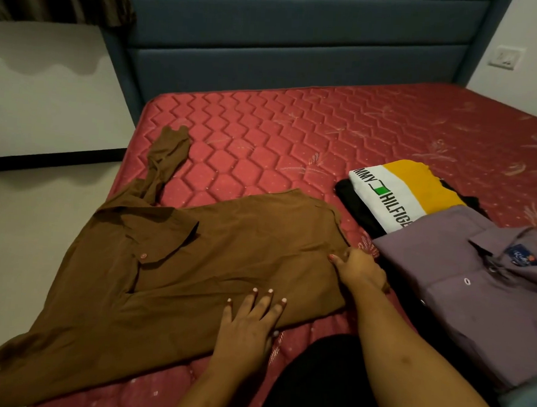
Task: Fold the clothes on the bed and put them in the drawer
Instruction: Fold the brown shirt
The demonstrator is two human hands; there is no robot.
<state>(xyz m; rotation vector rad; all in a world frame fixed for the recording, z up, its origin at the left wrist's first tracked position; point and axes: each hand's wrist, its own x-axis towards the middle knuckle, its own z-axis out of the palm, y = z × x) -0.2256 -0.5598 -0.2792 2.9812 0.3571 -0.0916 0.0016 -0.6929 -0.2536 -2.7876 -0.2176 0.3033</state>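
Red quilted mattress of the bed (297, 126) carries every garment we can see; no drawer is in view.

We note the brown shirt (194, 261) as the item in hand. It lies spread near the bed's left edge, collar to the left. One sleeve (166, 159) trails up toward the headboard and the lower left corner hangs off the mattress.

To its right, just beside it, sits a folded purple shirt (444, 292). Behind that lies a folded white and yellow T-shirt (399, 195) on top of a black garment (358, 205).

The left hand (247, 324) lies flat on the brown shirt's near edge, fingers straight and slightly spread, pressing the cloth down. The right hand (360, 268) has its fingers curled at the shirt's right edge and appears to pinch the fabric there.

We judge the step to be the first fold of the brown shirt, with the task about half done and the drawer stage not yet begun.

Recommendations:
- Keep the flat hand as the anchor along the fold line.
- Draw the pinched edge taut before carrying it across.
- Bring the stray sleeve and the overhanging corner inward first, so no bulk is trapped.
- Smooth the visible creases outward before each fold.
- Match the size of the finished stack.
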